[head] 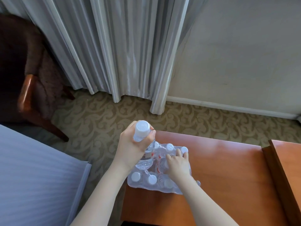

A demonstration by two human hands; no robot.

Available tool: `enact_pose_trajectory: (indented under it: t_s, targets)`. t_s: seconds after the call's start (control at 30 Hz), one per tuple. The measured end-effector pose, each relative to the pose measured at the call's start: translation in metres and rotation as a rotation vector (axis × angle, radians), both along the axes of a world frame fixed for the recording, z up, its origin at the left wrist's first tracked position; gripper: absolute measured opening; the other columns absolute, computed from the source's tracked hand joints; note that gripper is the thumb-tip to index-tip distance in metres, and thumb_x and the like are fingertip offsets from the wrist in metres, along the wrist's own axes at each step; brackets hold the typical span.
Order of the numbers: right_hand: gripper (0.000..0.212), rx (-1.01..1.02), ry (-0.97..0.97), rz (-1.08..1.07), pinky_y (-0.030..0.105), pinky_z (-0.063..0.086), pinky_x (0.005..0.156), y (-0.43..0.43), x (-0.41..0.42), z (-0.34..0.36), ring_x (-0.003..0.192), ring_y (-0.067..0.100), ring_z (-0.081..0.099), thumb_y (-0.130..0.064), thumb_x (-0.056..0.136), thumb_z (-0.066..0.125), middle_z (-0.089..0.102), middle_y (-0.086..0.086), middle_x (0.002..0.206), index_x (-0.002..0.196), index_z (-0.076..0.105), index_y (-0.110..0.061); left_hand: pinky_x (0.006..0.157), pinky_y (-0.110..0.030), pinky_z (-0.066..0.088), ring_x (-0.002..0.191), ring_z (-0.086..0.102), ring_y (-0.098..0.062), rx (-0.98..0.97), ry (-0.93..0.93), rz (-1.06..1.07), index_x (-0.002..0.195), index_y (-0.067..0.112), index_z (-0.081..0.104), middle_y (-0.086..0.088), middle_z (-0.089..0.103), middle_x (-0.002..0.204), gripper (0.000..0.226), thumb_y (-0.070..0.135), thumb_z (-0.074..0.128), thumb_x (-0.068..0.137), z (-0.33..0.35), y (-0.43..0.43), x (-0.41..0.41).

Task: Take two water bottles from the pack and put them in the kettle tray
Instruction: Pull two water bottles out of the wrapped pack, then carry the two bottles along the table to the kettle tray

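A shrink-wrapped pack of water bottles [143, 182] with white caps lies on the left end of an orange-brown wooden table [228, 168]. My left hand [130, 147] is shut around the neck of one clear water bottle [145, 160] with a white cap, held upright above the pack's left side. My right hand [176, 162] rests palm down on the pack, fingers spread over the bottles near the far right caps. No kettle tray is in view.
A bed with a pale blue cover [32, 176] fills the lower left. A dark wooden armchair [29, 88] stands at the far left. Grey curtains [114, 46] hang behind, over patterned carpet [105, 121]. A second wooden surface [286, 168] adjoins the table at right.
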State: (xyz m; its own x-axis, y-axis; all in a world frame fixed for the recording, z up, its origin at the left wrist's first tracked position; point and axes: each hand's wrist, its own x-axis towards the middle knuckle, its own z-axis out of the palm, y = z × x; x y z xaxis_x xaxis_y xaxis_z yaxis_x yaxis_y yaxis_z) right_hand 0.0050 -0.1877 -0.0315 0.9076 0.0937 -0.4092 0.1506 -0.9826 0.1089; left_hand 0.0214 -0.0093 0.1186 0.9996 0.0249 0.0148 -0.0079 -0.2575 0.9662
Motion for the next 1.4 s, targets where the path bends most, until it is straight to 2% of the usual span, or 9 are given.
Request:
enact_pose_trajectory:
  t_s: [0.3, 0.47, 0.57, 0.7, 0.77, 0.87, 1.0, 1.2, 1.4]
  targets:
    - [0.022, 0.25, -0.147, -0.191, 0.038, 0.025, 0.084, -0.003, -0.007, -0.005, 0.101, 0.022, 0.046, -0.034, 0.074, 0.064, 0.061, -0.005, 0.075, 0.076, 0.048, -0.02, 0.073, -0.029, 0.05, 0.077, 0.062, -0.013, -0.025, 0.016, 0.039, 0.079, 0.015, 0.065, -0.003, 0.067, 0.083, 0.014, 0.028, 0.063, 0.074, 0.005, 0.004, 0.004]
    - [0.034, 0.622, -0.279, -0.389, 0.031, 0.023, 0.073, -0.014, -0.02, 0.017, 0.081, 0.019, 0.043, -0.025, 0.07, 0.071, 0.04, -0.008, 0.06, 0.062, 0.039, -0.016, 0.07, -0.025, 0.049, 0.075, 0.062, -0.011, -0.036, 0.021, 0.049, 0.078, 0.015, 0.065, -0.003, 0.067, 0.083, 0.014, 0.029, 0.064, 0.073, 0.01, 0.006, 0.007]
    - [0.03, 0.844, -0.364, -0.508, 0.031, 0.028, 0.078, -0.019, -0.025, 0.046, 0.082, 0.016, 0.045, -0.029, 0.072, 0.08, 0.05, -0.005, 0.071, 0.068, 0.053, -0.014, 0.068, -0.021, 0.049, 0.074, 0.062, -0.008, -0.035, 0.003, 0.056, 0.078, 0.017, 0.064, 0.001, 0.067, 0.081, 0.014, 0.029, 0.064, 0.073, 0.014, 0.009, 0.008]
    - [0.019, 1.303, -0.404, -0.616, 0.031, 0.043, 0.092, -0.021, -0.021, 0.1, 0.105, 0.02, 0.055, -0.021, 0.079, 0.075, 0.057, 0.0, 0.105, 0.093, 0.062, -0.022, 0.068, -0.024, 0.049, 0.073, 0.062, -0.009, -0.038, -0.024, 0.054, 0.078, 0.016, 0.064, 0.004, 0.067, 0.079, 0.014, 0.03, 0.064, 0.073, 0.024, 0.012, 0.01]
    - [0.017, 1.419, -0.38, -0.578, 0.033, 0.047, 0.09, -0.018, -0.017, 0.13, 0.101, 0.017, 0.06, -0.02, 0.084, 0.069, 0.066, 0.001, 0.103, 0.099, 0.063, -0.025, 0.069, -0.026, 0.05, 0.071, 0.062, -0.009, -0.043, -0.036, 0.051, 0.077, 0.017, 0.064, 0.005, 0.066, 0.076, 0.014, 0.03, 0.064, 0.073, 0.032, 0.013, 0.011]
    - [0.01, 1.381, -0.438, -0.455, 0.023, 0.049, 0.08, -0.01, -0.008, 0.168, 0.088, 0.005, 0.062, -0.027, 0.087, 0.064, 0.069, -0.005, 0.092, 0.095, 0.061, -0.022, 0.07, -0.028, 0.05, 0.072, 0.062, -0.009, -0.04, -0.058, 0.032, 0.077, 0.017, 0.064, 0.006, 0.067, 0.076, 0.013, 0.03, 0.064, 0.073, 0.044, 0.014, 0.011]
    - [0.042, 1.223, -0.575, -0.285, 0.021, 0.047, 0.071, -0.004, 0.002, 0.212, 0.08, 0.013, 0.061, -0.05, 0.08, 0.052, 0.069, 0.0, 0.087, 0.093, 0.056, -0.01, 0.069, -0.024, 0.048, 0.068, 0.06, -0.006, -0.034, -0.085, -0.011, 0.075, 0.015, 0.063, 0.009, 0.064, 0.072, 0.014, 0.029, 0.064, 0.074, 0.059, 0.014, 0.012]
    - [0.035, 1.134, -0.694, -0.238, 0.005, 0.042, 0.065, -0.014, -0.006, 0.244, 0.079, 0.01, 0.059, -0.041, 0.087, 0.055, 0.065, -0.011, 0.082, 0.092, 0.055, -0.007, 0.065, -0.021, 0.048, 0.064, 0.058, -0.006, -0.033, -0.132, -0.116, 0.074, 0.017, 0.062, 0.007, 0.063, 0.069, 0.012, 0.028, 0.066, 0.078, 0.074, 0.005, 0.016]
    - [0.037, 1.118, -0.808, -0.374, 0.028, 0.048, 0.069, -0.046, -0.04, 0.263, 0.079, 0.018, 0.059, -0.043, 0.088, 0.056, 0.066, 0.005, 0.083, 0.092, 0.057, -0.006, 0.06, -0.014, 0.045, 0.063, 0.056, -0.008, -0.075, -0.154, -0.293, 0.075, 0.016, 0.061, 0.007, 0.062, 0.068, 0.015, 0.028, 0.068, 0.078, 0.089, -0.034, 0.021]
